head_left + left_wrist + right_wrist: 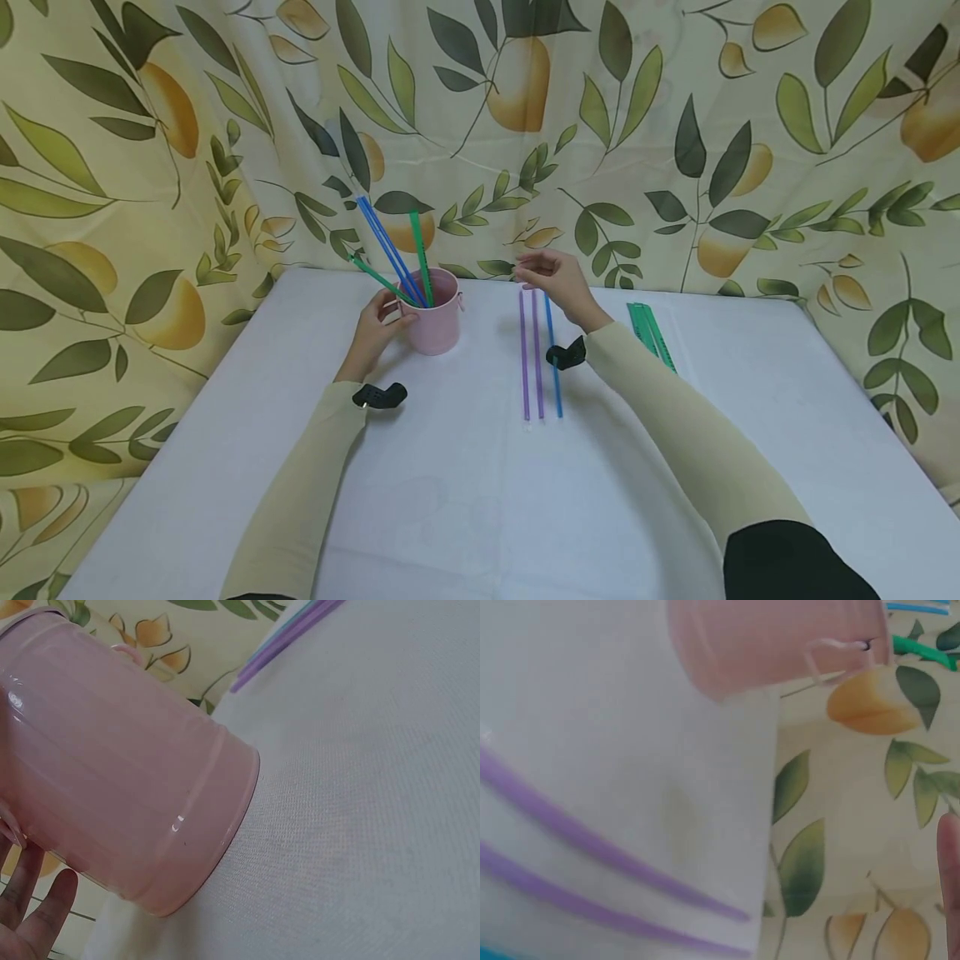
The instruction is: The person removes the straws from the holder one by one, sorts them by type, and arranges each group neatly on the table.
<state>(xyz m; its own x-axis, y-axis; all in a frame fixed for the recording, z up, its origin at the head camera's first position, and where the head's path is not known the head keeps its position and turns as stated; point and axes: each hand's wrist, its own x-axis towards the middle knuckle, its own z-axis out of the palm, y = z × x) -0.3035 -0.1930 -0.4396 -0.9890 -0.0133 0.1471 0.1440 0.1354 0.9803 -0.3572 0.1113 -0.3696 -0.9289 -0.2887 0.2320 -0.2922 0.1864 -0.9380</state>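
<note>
A small pink bucket (435, 329) stands upright toward the back left of the table. My left hand (367, 337) grips its left side, thumb near the rim; in the left wrist view its fingers (49, 915) lie beside the bucket wall. Blue straws (386, 242) and narrow green sticks (422, 258) lean out of the bucket. My right hand (561, 287) is over the far ends of two purple straws (524, 358) and a blue straw (555, 379), its fingers loosely bent with nothing visible between them. The straws lie side by side, pointing toward me.
Flat green strips with small markings (651, 333) lie to the right, partly behind the right sleeve (675, 425). A white cloth covers the table (450, 500). Behind its back edge hangs a fruit-and-leaf patterned curtain (465, 167).
</note>
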